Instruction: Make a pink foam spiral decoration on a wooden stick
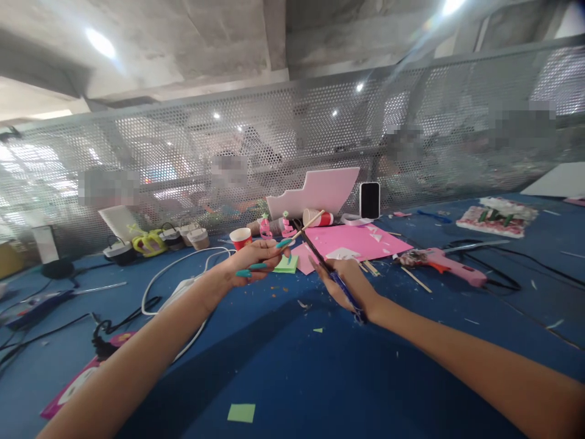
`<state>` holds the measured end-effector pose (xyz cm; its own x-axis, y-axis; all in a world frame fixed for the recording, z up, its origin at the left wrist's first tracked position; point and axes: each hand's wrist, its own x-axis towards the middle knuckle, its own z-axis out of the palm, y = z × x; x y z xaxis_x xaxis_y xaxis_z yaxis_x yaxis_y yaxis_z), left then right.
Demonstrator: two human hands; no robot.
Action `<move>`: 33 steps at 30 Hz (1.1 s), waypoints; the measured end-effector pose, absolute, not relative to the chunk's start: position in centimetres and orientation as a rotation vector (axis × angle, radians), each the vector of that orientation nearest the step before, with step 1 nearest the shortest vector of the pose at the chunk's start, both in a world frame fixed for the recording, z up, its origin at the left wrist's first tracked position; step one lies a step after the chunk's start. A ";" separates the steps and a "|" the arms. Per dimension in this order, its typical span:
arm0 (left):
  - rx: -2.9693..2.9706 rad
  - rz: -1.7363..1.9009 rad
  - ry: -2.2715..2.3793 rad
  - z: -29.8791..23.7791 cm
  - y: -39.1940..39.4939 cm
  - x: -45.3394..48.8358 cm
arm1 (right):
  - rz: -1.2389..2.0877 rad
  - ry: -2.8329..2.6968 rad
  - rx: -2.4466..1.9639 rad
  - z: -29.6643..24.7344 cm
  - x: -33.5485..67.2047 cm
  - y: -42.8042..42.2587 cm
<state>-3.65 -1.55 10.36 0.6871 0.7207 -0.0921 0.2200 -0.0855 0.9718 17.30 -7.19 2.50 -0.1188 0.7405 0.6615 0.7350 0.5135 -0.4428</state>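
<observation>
My left hand (254,261) is raised over the blue table (292,378) and pinches a thin wooden stick (307,226) that points up to the right. Its nails are painted teal. My right hand (342,279) grips blue-handled scissors (329,273), whose dark blades reach up toward the stick and meet it near its middle. Below the hands lies a green paper square (287,264) beside a pink sheet (353,241).
A pink glue gun (442,260) with a black cord lies to the right. Red paper cups (241,237), small pink figures (266,228), a white foam cutout (315,191) and a phone (370,200) stand at the back. White and black cables trail left. A perforated metal fence backs the table.
</observation>
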 end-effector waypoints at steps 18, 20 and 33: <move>3.546 0.745 1.155 8.5 -3.5 -2.7 | 0.369 -1.751 -1.314 3.7 16.9 -8.2; 3.650 0.608 1.223 8.2 -3.9 -2.6 | 0.443 -1.737 -1.335 3.9 16.9 -8.3; 3.173 0.913 0.943 9.4 -3.8 -2.5 | 0.115 -1.835 -1.341 3.1 17.5 -7.3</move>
